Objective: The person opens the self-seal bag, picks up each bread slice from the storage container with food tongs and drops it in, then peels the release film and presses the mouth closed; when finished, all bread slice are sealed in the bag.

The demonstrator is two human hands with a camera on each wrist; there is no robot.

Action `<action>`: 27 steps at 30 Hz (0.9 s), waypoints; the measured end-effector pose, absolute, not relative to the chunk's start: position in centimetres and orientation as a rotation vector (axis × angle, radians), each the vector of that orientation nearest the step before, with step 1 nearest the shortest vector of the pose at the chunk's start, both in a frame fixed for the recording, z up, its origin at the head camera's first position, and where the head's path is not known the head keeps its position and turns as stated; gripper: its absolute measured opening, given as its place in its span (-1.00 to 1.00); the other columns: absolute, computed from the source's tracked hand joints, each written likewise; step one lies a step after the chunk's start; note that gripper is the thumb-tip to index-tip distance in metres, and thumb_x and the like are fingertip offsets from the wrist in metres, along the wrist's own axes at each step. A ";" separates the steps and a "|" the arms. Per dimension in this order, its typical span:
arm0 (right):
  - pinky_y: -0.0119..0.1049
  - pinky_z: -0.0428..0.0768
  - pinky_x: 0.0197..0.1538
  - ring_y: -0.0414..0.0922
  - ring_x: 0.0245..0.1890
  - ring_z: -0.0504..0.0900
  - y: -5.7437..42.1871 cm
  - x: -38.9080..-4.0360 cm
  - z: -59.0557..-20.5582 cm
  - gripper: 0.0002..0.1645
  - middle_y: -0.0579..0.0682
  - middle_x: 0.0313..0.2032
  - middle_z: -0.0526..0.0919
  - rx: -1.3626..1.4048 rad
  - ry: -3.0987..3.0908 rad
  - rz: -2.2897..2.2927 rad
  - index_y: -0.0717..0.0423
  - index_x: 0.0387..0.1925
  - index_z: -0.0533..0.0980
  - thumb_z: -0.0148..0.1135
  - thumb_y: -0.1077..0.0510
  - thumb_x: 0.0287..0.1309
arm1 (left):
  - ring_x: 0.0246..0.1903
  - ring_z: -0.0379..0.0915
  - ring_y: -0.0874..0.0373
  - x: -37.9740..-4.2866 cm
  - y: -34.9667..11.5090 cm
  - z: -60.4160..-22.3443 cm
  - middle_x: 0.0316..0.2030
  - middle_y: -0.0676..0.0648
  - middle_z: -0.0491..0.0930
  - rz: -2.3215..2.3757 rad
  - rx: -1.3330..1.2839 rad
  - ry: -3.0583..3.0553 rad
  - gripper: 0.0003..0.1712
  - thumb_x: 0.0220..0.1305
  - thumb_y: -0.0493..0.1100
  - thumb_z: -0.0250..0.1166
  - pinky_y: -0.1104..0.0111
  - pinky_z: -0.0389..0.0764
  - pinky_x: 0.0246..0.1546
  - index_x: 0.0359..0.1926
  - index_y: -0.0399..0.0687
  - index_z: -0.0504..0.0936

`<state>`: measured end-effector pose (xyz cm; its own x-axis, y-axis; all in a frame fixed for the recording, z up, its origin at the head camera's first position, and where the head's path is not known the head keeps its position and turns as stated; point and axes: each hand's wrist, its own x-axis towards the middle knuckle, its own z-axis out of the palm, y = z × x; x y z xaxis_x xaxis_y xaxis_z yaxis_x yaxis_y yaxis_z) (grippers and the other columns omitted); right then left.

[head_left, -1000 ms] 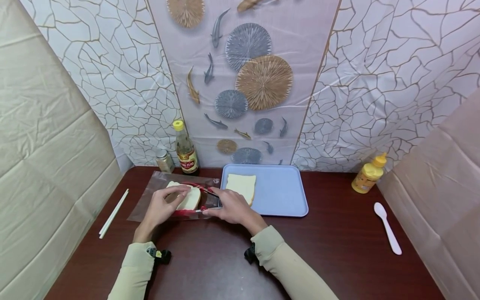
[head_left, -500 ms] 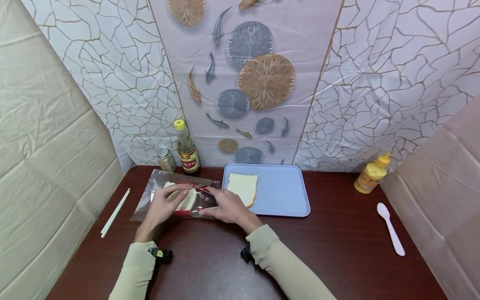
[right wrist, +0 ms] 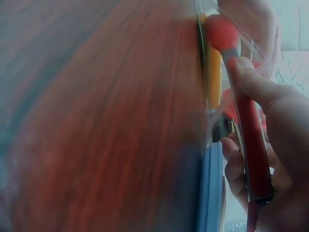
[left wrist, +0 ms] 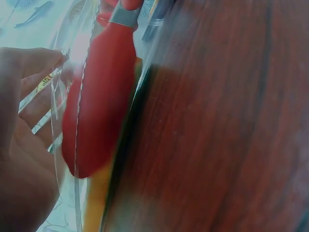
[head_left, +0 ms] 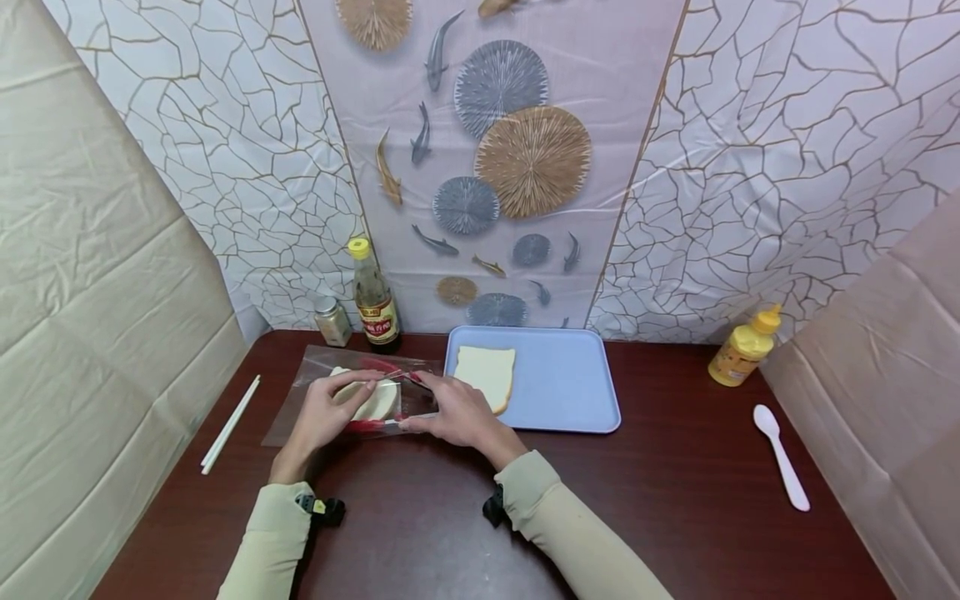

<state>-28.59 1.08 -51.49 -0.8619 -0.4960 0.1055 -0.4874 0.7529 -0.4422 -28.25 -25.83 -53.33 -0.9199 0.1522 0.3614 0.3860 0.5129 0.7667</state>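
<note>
**Tongs (right wrist: pixel 256 145) in a bag (head_left: pixel 292 410), about a slice (head_left: pixel 384 402)**

The right hand (head_left: pixel 461 412) grasps the tongs, thumb on one red handle. Left hand (head_left: pixel 324 412): fingers pinch the bag's film. The slice lies inside the clear bag on the bench (head_left: pixel 420 508), between the red tips. A second slice (head_left: pixel 486 375) lies on the tray (head_left: pixel 566 383), just beside.

Red bottle label (head_left: pixel 378 323): Chinese characters (head_left: pixel 378 330) (too small).

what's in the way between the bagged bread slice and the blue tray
The right hand, holding the red tongs, is between them, hiding the blue tray's near left corner. The clear bag also surrounds the bread slice.
</note>
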 end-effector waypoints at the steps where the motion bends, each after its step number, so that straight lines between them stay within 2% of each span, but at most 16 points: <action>1: -0.03 0.73 0.23 -0.03 0.29 0.70 1.1 -28.6 -51.4 0.10 0.00 0.38 0.67 -0.821 2.924 -0.740 -0.11 0.61 0.38 0.36 -0.57 0.24 | 0.18 0.69 0.18 -28.2 -25.8 -53.3 0.03 0.12 0.85 -1.363 -0.458 -2.507 -0.79 0.52 -0.02 0.42 0.46 0.48 0.33 0.09 0.27 0.85; 5: -0.02 0.76 0.13 -0.02 0.15 0.75 1.4 -28.4 -51.2 0.01 0.06 0.23 0.75 -0.823 2.918 -0.788 -0.11 0.58 0.43 0.34 -0.54 0.30 | 0.18 0.69 0.16 -28.1 -25.7 -53.2 0.04 0.08 0.85 -1.367 -0.466 -2.494 -0.79 0.51 -0.05 0.43 0.50 0.47 0.33 0.09 0.21 0.85; 8: -0.02 0.76 0.11 -0.01 0.12 0.76 1.6 -28.4 -51.3 -0.01 0.08 0.18 0.77 -0.803 2.903 -0.826 -0.09 0.56 0.46 0.33 -0.53 0.31 | 0.20 0.69 0.13 -28.0 -25.6 -53.1 0.04 0.06 0.85 -1.376 -0.466 -2.480 -0.78 0.51 -0.07 0.44 0.53 0.45 0.32 0.09 0.19 0.85; 13: -0.01 0.74 0.19 0.01 0.25 0.72 2.0 -28.4 -51.4 0.04 0.08 0.31 0.72 -0.739 2.854 -0.904 -0.04 0.57 0.44 0.29 -0.56 0.32 | 0.21 0.69 0.07 -28.0 -25.4 -53.0 0.05 0.05 0.84 -1.345 -0.481 -2.473 -0.78 0.51 -0.09 0.43 0.52 0.48 0.31 0.10 0.16 0.85; 15: -0.02 0.74 0.16 0.00 0.23 0.73 2.1 -28.4 -51.5 0.01 0.08 0.29 0.74 -0.736 2.846 -0.927 -0.05 0.57 0.44 0.28 -0.55 0.35 | 0.21 0.70 0.06 -28.1 -25.4 -53.1 0.06 0.03 0.84 -1.324 -0.487 -2.471 -0.78 0.52 -0.10 0.42 0.50 0.50 0.31 0.10 0.14 0.85; 17: -0.08 0.74 0.06 -0.04 0.13 0.77 2.4 -28.3 -51.6 -0.06 0.06 0.18 0.80 -0.739 2.860 -0.933 -0.07 0.55 0.48 0.28 -0.51 0.38 | 0.21 0.70 0.04 -28.1 -25.4 -53.1 0.06 0.02 0.84 -1.306 -0.489 -2.470 -0.78 0.52 -0.11 0.42 0.49 0.51 0.30 0.10 0.14 0.85; 19: -0.15 0.70 -0.11 -0.05 -0.10 0.78 2.7 -28.2 -51.6 -0.11 0.09 -0.07 0.85 -0.746 2.889 -0.920 -0.09 0.52 0.51 0.29 -0.49 0.39 | 0.20 0.71 0.04 -28.1 -25.4 -53.2 0.06 0.03 0.84 -1.292 -0.476 -2.475 -0.78 0.52 -0.09 0.42 0.49 0.51 0.29 0.10 0.15 0.85; 24: -0.26 0.44 -0.39 -0.12 -0.46 0.54 3.8 -27.6 -51.4 -0.19 0.09 -0.41 0.77 -0.772 2.972 -0.897 -0.13 0.46 0.58 0.37 -0.43 0.36 | 0.17 0.72 0.07 -28.2 -25.5 -53.3 0.05 0.06 0.84 -1.279 -0.446 -2.502 -0.78 0.52 -0.08 0.42 0.28 0.58 0.31 0.11 0.16 0.85; 27: -0.26 0.46 -0.39 -0.14 -0.44 0.57 4.8 -27.1 -51.2 -0.20 0.05 -0.37 0.80 -0.764 3.012 -0.899 -0.16 0.45 0.59 0.39 -0.43 0.34 | 0.17 0.72 0.07 -28.2 -25.5 -53.2 0.05 0.05 0.85 -1.274 -0.444 -2.517 -0.77 0.52 -0.10 0.42 0.08 0.60 0.31 0.11 0.13 0.85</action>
